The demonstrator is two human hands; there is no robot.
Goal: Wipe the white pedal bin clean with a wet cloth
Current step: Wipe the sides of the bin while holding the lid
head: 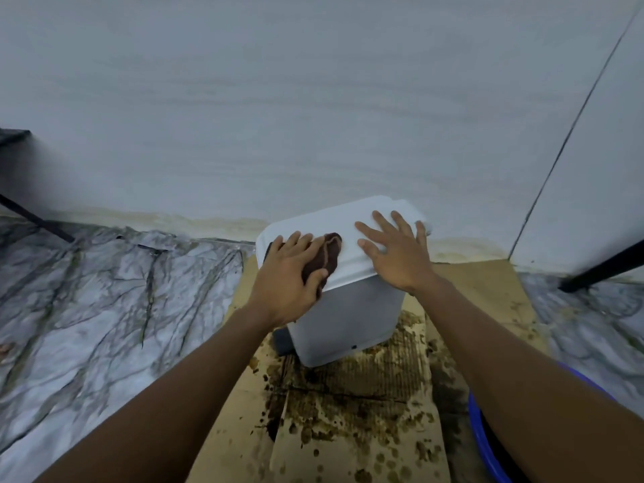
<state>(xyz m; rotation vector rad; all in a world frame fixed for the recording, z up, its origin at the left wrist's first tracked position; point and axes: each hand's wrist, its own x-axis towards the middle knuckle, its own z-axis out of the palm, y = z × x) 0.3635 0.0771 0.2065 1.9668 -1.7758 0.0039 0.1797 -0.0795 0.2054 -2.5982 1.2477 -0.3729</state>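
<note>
The white pedal bin (343,318) stands on stained cardboard against the wall, its lid shut. A dark brown cloth (326,255) lies on the left part of the lid. My left hand (291,273) grips the cloth, thumb curled around its near edge, and presses it onto the lid. My right hand (395,249) rests flat on the right part of the lid with fingers spread. A dark pedal (281,341) shows at the bin's lower left.
Wet, brown-spotted cardboard (352,423) covers the floor under the bin. A blue basin (486,444) sits at the lower right, partly behind my right arm. Marble floor (104,301) spreads to the left. Black furniture legs (599,270) stand at right and far left.
</note>
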